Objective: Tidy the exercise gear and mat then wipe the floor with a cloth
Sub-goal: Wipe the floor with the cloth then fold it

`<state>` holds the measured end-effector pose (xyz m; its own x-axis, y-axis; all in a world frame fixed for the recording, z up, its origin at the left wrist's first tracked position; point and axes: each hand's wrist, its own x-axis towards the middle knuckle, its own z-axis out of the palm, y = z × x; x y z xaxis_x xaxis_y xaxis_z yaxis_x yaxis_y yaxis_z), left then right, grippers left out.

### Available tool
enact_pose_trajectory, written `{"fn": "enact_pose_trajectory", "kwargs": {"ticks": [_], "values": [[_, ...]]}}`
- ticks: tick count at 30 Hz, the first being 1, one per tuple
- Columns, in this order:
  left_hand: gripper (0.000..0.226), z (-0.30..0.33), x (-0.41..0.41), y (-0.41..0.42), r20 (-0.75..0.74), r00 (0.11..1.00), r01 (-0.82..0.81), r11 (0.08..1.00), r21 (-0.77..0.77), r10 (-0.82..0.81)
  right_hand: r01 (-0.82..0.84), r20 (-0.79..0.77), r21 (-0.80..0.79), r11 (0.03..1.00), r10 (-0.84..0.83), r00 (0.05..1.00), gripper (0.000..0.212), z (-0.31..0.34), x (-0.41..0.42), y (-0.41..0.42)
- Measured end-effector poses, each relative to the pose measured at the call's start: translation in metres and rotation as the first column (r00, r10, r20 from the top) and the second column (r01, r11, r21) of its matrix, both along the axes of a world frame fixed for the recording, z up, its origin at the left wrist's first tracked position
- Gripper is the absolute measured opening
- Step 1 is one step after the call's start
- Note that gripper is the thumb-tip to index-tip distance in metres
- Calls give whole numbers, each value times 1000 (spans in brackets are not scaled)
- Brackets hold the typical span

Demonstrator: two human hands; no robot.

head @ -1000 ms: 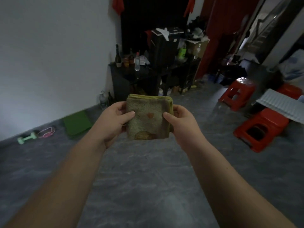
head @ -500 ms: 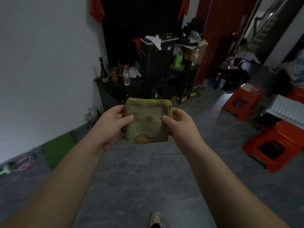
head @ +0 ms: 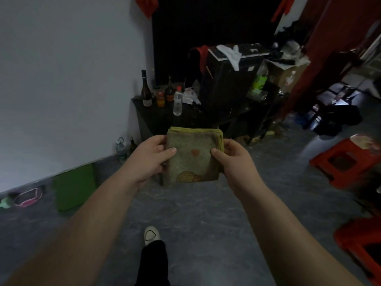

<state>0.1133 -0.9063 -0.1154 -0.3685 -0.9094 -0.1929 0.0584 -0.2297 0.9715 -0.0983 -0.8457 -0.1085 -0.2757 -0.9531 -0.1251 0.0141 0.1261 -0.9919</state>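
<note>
Two hands hold one folded cloth [head: 192, 154] in front of the chest, above the grey floor [head: 195, 213]. Left hand [head: 149, 156] has a closed grip on the cloth's left edge, thumb on the front face & fingers behind. Right hand [head: 233, 159] grips the right edge the same way. Cloth is olive-green terry w/ a small orange heart in the middle and an orange patch at the bottom; it is folded in several layers, the folded edges show at top.

Green mat [head: 75, 187] lies folded on the floor by the white wall, at left. Just beside it, further left, a pink band [head: 28, 198] and a pale green dumbbell [head: 5, 203], blurred at the frame edge.

Behind the cloth stands a dark table [head: 156, 118] w/ a wine bottle [head: 146, 89] and a clear plastic bottle [head: 178, 102]. Red stools [head: 344, 162] at right. One foot in a white shoe [head: 151, 235] is on the floor below.
</note>
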Motion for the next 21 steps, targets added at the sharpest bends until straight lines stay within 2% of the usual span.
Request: {"fn": "enact_pose_trajectory", "kwargs": {"ticks": [13,21], "values": [[39,-36,3,-304,-4,994,-105,988,112,106,-66,-69,93,994,72,995,18,-26,3,-317],[39,-120,-16,-420,59,977,-211,944,253,203,-226,-96,259,939,258,961,12,-103,-26,-468]]}}
